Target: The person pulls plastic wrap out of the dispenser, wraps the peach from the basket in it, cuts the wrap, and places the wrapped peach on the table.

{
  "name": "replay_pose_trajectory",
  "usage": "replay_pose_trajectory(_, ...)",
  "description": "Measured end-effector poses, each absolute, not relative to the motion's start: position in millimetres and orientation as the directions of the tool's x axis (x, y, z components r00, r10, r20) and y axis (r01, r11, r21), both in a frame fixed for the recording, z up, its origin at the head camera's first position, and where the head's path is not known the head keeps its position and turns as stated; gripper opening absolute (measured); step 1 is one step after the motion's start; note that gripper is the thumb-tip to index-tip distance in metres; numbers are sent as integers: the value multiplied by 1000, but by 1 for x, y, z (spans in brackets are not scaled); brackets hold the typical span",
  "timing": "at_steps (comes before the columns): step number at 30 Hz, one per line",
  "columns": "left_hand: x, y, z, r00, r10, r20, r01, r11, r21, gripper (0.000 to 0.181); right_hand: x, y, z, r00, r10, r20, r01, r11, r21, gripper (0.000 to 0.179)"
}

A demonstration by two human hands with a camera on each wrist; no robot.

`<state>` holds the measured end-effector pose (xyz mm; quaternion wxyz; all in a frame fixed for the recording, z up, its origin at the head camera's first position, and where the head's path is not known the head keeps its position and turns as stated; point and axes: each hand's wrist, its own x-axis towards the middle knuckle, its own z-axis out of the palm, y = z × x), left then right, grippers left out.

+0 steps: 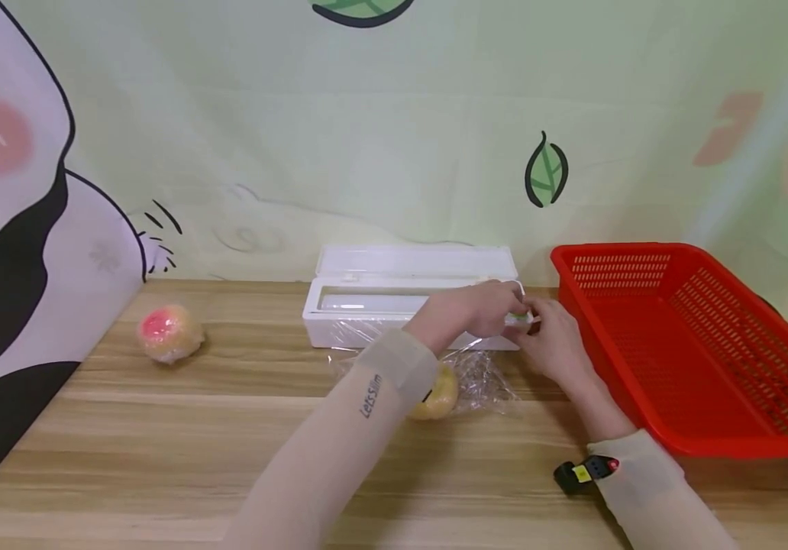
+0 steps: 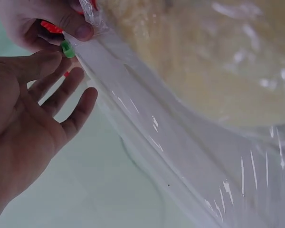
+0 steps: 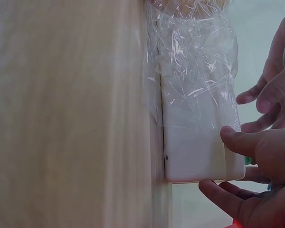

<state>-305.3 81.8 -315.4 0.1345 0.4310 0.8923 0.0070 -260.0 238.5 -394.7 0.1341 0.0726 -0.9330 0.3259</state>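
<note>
A white cling film dispenser (image 1: 321,330) stands at the back with its lid raised. My left hand (image 1: 479,307) reaches across to its right end, thumb and forefinger at the small green slider (image 2: 66,49) and the other fingers loosely spread. At that same end my right hand (image 1: 553,341) grips the dispenser's corner, thumb on the front face and fingers beneath. Clear film (image 3: 194,66) hangs down over the dispenser's front and spreads onto the table. On the film sits a round yellow fruit (image 1: 437,393), partly hidden by my left forearm.
A red plastic basket (image 1: 631,382) stands just right of my right hand. Far left on the wooden table (image 1: 229,451) lies a film-wrapped round fruit (image 1: 170,334) with a pink patch. Behind the table hangs a printed cloth (image 1: 394,153).
</note>
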Motion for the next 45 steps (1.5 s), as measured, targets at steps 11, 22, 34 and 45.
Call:
replay_pose_trajectory(11, -303, 87, -317, -584, 778, -231, 785, 614, 81, 34, -261, 239, -397, -957, -36, 289, -208, 779, -591, 43)
replay_pose_trajectory(22, -296, 93, -319, -542, 817, -197, 840, 522, -146, 31, -261, 241, -396, -956, -43, 289, -210, 789, -577, 42)
replay_pose_trajectory(34, -287, 94, -318, -614, 765, -194, 782, 556, -282, 32, -261, 239, -391, -974, -38, 224, -167, 788, -593, 42)
replay_pose_trajectory(45, -285, 90, -319, -626, 760, -173, 771, 571, -281, 25, -262, 241, -390, -969, -49, 243, -186, 791, -583, 36)
